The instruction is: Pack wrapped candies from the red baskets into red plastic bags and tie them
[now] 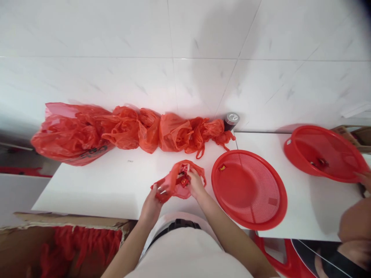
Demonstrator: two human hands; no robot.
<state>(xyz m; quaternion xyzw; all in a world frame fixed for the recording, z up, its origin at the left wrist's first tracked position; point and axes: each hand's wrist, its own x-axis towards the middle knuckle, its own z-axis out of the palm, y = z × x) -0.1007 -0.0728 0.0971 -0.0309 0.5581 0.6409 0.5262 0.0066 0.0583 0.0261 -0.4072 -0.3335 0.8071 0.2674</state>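
Open red bag above white table, left of mesh basket. Your left hand grips bag's edge; your right hand, fingers closed on small red packets, is at its mouth. Filled bags line wall.

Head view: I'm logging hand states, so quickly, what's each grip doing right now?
Left hand: closed, holding the side of the red bag.
Right hand: at the red packets inside; grip can't be told.
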